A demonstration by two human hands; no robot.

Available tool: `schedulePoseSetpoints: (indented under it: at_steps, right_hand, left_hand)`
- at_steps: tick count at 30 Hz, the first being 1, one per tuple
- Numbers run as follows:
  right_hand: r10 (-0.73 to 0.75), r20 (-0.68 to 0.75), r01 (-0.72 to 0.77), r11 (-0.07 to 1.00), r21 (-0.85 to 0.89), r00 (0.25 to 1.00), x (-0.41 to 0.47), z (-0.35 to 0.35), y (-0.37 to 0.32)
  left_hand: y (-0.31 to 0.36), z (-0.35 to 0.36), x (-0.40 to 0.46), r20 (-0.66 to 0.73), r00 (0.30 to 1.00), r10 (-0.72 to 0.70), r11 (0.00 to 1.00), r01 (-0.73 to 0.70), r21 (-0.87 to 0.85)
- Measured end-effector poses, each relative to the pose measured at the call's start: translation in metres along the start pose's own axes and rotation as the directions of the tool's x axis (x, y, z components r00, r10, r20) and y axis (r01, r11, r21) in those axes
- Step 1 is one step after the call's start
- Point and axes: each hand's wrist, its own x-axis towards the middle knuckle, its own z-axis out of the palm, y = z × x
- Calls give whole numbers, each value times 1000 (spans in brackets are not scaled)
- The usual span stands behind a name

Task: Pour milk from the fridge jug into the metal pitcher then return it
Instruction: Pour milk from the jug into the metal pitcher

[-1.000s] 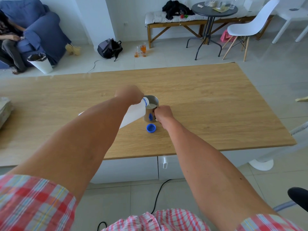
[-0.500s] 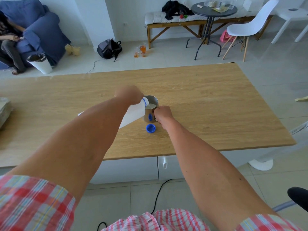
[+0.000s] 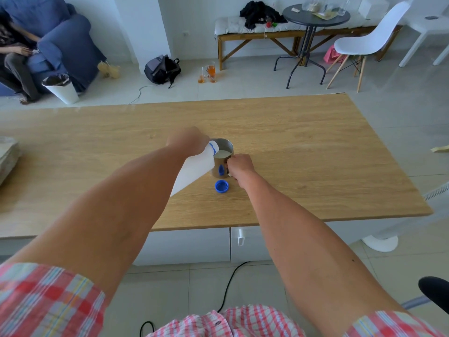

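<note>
A white plastic milk jug (image 3: 194,167) with a blue neck ring is tilted over, its mouth resting above the rim of the metal pitcher (image 3: 223,152). My left hand (image 3: 187,139) grips the jug near its neck. White milk shows inside the pitcher, which stands on the wooden table (image 3: 315,154). My right hand (image 3: 239,164) is closed on the pitcher's handle at its right side. The jug's blue cap (image 3: 221,186) lies on the table just in front of the pitcher.
A stack of pale material (image 3: 7,154) sits at the table's left edge. Beyond the table are a white bin (image 3: 62,87), a black backpack (image 3: 161,69), glasses on the floor (image 3: 207,72), a round dark table (image 3: 315,15) and a white chair (image 3: 364,42). A person sits in the blue armchair (image 3: 60,42).
The jug stays tilted over the pitcher and both hands hold their places; the milk level in the pitcher looks slightly higher.
</note>
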Motion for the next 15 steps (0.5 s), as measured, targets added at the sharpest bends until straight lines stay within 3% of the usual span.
schedulePoseSetpoints:
  at_steps: [7,15]
  right_hand:
    - [31,-2,-31,1000,-4,1000,2,1,-1]
    - [-35,-13,35,999,-15,999,-6,1,4]
  left_hand:
    - [-18,9,-9,-48,998,-51,966,37,-257]
    - [-40,-18,-19,-143,976,-164,789,42,-613]
